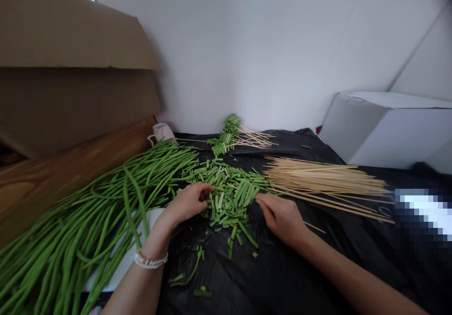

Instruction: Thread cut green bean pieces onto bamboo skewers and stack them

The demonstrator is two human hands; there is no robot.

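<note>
My right hand (pixel 282 216) is closed on a bamboo skewer (pixel 315 227), whose end sticks out behind the hand. A row of cut green bean pieces (pixel 246 192) is threaded side by side on it, just left of my fingertips. My left hand (pixel 190 202) is at the left side of a loose pile of cut bean pieces (pixel 219 202). Its fingers are curled in toward the thumb, and what they hold, if anything, is hidden. A white beaded bracelet (pixel 150 261) circles the left wrist.
Long whole beans (pixel 102 216) spread over the left side, partly on a white board (pixel 120 263). Bare skewers (pixel 328 181) lie at right on black plastic sheeting (pixel 282 277). Filled skewers (pixel 229 133) are stacked behind. A mug (pixel 163 130), cardboard box (pixel 77 89) and white box (pixel 381 129) stand around.
</note>
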